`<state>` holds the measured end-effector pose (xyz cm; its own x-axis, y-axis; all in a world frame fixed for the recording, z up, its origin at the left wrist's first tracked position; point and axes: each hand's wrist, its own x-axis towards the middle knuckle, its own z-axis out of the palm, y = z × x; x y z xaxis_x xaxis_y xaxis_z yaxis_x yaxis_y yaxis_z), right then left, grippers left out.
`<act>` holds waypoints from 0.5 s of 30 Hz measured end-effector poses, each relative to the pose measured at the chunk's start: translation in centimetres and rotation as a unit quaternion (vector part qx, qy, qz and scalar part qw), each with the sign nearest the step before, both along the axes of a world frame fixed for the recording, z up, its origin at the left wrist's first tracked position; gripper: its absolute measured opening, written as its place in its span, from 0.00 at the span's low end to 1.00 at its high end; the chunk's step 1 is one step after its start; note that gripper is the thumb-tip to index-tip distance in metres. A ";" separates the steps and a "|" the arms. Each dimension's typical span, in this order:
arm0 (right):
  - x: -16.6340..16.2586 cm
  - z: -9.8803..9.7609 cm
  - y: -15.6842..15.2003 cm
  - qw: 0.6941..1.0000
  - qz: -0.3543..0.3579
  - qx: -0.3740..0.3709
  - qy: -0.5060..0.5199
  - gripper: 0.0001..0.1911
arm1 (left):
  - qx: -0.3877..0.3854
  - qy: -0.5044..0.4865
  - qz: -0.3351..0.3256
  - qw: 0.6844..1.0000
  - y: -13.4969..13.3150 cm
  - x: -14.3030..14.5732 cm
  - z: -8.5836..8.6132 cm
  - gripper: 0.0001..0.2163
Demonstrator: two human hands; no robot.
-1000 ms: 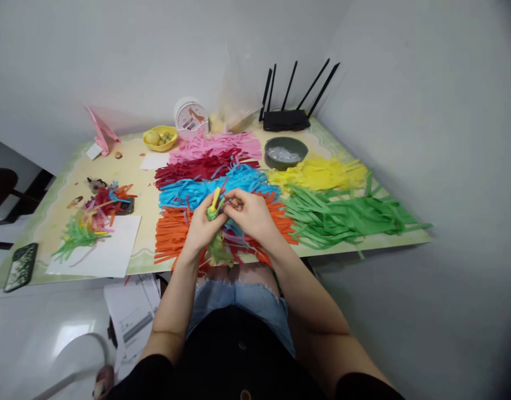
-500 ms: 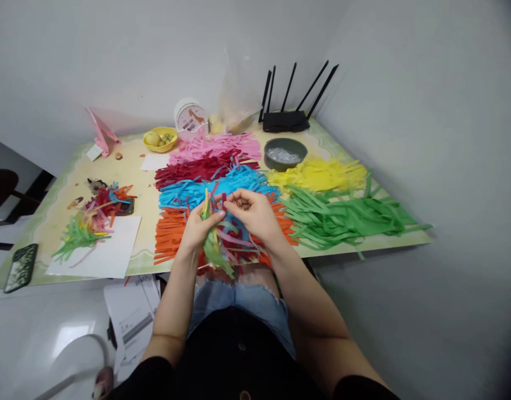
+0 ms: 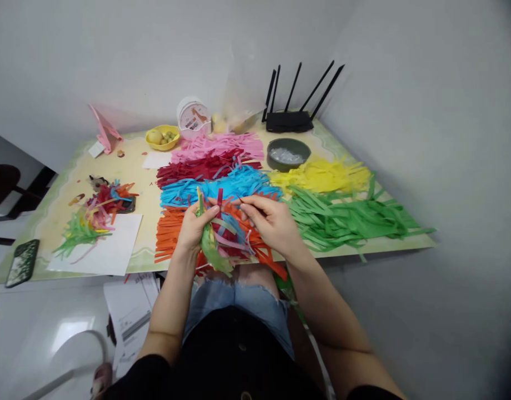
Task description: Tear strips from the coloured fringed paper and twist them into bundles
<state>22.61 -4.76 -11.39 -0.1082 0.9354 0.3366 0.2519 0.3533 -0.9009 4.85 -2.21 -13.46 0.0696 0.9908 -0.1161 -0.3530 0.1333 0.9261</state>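
Observation:
My left hand [image 3: 192, 229] is closed around a bundle of coloured strips [image 3: 214, 251], with green, yellow, pink and dark red ends hanging toward my lap. A dark red strip [image 3: 220, 197] stands up past its thumb. To the right, apart from it, my right hand [image 3: 272, 219] is pinched on something thin and dark that is too small to name. Beneath both hands lie an orange fringe pile [image 3: 167, 233] and a blue fringe pile [image 3: 176, 193]. Dark red [image 3: 189, 169] and pink fringe [image 3: 247, 145] lie farther back.
Yellow fringe [image 3: 322, 175] and green fringe [image 3: 355, 216] lie at the right. A dark bowl [image 3: 289, 164] and black router [image 3: 289, 121] stand behind. At left are a finished-looking multicoloured bunch [image 3: 84, 230], white paper [image 3: 122, 250], a phone [image 3: 22, 263] and a yellow fruit dish [image 3: 161, 145].
My right hand has moved right, away from my left hand, keeping its pinch. My left hand still holds the bundle, and the dark red strip now stands more upright.

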 end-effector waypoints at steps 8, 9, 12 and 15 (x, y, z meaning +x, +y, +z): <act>0.1 1.4 -1.1 0.990 0.100 -0.088 0.056 0.14 | 0.013 -0.049 -0.087 0.995 -0.5 -0.3 1.2 0.18; -0.1 1.4 -1.0 0.986 0.113 -0.097 0.081 0.13 | 0.012 -0.052 -0.092 0.994 -0.5 -0.3 1.3 0.18; -0.4 1.2 -0.8 0.975 0.143 -0.110 0.133 0.14 | 0.007 -0.053 -0.096 0.994 -0.7 -0.3 1.3 0.19; -0.4 1.3 -0.6 0.967 0.157 -0.121 0.162 0.17 | 0.011 -0.056 -0.100 0.993 -0.8 -0.3 1.0 0.18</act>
<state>22.18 -5.38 -10.12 -0.3258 0.9289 0.1758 -0.1436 0.1352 -0.9804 4.58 -2.96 -12.44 0.2764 0.9582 -0.0743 -0.4217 0.1904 0.8865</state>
